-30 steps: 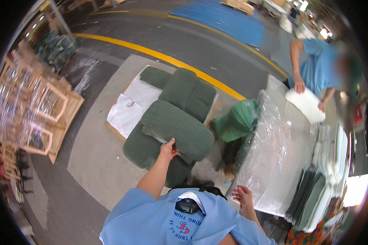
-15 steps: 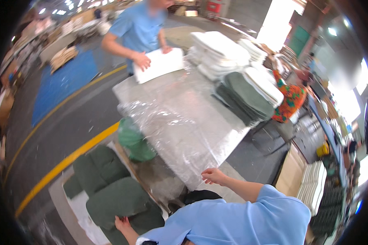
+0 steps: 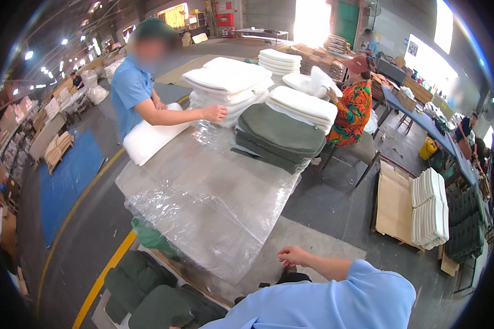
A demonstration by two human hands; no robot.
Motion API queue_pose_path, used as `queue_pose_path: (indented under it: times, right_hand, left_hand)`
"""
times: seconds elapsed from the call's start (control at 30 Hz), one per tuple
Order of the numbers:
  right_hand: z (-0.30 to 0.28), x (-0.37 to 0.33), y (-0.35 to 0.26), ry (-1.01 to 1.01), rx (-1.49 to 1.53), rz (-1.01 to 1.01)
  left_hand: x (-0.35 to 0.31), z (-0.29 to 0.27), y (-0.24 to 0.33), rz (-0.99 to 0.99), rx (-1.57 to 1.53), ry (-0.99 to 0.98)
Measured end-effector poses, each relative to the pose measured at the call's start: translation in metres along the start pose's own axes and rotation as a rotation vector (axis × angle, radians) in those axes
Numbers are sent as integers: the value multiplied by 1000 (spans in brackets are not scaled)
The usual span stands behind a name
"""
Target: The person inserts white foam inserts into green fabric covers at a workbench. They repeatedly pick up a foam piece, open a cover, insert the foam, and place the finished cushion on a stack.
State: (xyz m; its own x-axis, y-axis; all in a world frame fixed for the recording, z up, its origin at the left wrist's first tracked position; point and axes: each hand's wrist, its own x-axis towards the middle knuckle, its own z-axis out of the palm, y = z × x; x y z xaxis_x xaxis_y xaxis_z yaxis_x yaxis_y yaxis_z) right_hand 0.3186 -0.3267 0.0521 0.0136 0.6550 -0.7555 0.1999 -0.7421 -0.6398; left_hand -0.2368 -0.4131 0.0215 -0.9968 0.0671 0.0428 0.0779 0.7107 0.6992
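Note:
My right hand (image 3: 294,256) is held above the floor just off the near corner of the plastic-covered table (image 3: 203,192), fingers loosely bent and a little apart, with nothing in them. Only a sliver of my left hand (image 3: 174,327) shows at the lower edge, beside dark green cushion pads (image 3: 162,307) stacked low at the left; its fingers are hidden. On the table lie a stack of dark green pads (image 3: 280,134) and stacks of white pads (image 3: 225,77). Across from me a co-worker in a blue shirt (image 3: 129,93) has a white pad (image 3: 153,131) at the table edge.
A green bag (image 3: 151,236) sits under the table's left side. A person in a patterned orange top (image 3: 357,112) sits by a chair (image 3: 354,153) at the right, handling white material. Farther right, white pads (image 3: 429,208) and dark pads (image 3: 465,225) stand in stacks.
My view has lifted and turned right. My left hand, earlier seen on the dark green pads, has nearly left the picture. The co-worker's one hand has moved toward the white stack.

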Motion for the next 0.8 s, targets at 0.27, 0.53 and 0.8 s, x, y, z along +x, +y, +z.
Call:
queue_pose_path:
  times: [0.27, 0.53, 0.8]
  right_hand:
    - [-157, -10, 52, 158, 160, 7]
    - [-270, -4, 53, 304, 399, -53]
    - [-291, 41, 22, 204, 515, -58]
  left_hand:
    - [-144, 69, 105, 17, -549, -206]
    - [-322, 118, 182, 75, -623, -718]
    - [-410, 153, 226, 153, -535, -1070]
